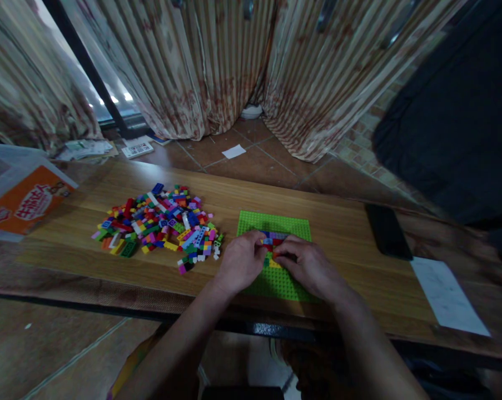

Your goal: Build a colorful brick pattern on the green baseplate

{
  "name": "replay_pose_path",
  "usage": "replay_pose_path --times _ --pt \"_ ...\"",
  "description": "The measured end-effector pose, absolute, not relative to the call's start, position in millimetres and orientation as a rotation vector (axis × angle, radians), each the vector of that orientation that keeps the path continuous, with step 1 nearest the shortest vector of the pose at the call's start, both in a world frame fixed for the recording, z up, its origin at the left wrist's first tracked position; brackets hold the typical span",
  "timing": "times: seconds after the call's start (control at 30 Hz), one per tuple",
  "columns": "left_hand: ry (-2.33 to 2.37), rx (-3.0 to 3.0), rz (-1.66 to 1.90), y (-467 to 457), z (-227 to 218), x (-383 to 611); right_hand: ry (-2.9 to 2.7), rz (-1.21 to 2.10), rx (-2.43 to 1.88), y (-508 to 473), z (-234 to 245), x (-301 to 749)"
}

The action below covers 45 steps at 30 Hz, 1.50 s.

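Note:
A green studded baseplate point(276, 220) lies on the wooden table, with a small group of coloured building bricks point(271, 242) in blue, red, yellow and green near its middle. My left hand point(243, 260) rests over the plate's left side, fingers curled against the left end of these bricks. From the right, my right hand point(307, 262) reaches in with thumb and forefinger pinched at the group's right side, by a small orange or red brick. The fingers partly cover the bricks, so what each hand grips is hard to see.
A heap of loose bricks point(163, 219) spreads over the table left of the plate. Further left stands a clear plastic box point(25, 194) with an orange label. To the right lie a black phone point(387, 230) and a white paper sheet point(448, 294). Curtains point(217, 66) hang beyond the table.

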State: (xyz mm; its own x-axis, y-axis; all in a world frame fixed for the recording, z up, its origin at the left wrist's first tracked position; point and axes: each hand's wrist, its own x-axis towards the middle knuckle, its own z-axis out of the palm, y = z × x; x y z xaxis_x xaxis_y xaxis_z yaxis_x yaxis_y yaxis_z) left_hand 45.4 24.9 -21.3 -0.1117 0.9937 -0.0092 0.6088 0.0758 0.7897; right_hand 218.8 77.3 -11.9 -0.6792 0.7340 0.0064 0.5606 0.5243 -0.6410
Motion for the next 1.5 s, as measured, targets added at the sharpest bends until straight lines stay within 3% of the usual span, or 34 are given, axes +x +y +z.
replay_pose_path --times 0.3,0.5,1.13,1.5 --pt "1.848 1.562 0.804 24.3 -12.9 51.8 -2.232 1.174 -1.183 82.6 -18.8 226.2" --pt "2.038 1.562 0.737 23.1 -13.6 65.5 -2.151 0.92 -1.336 92.1 -16.9 237.5" --pt "2.112 1.414 0.472 36.9 4.5 75.6 -2.253 0.884 -1.477 96.2 -20.9 236.9" --pt "1.993 1.416 0.728 29.7 -6.7 68.4 -1.871 0.792 -1.299 82.9 -10.7 196.1"
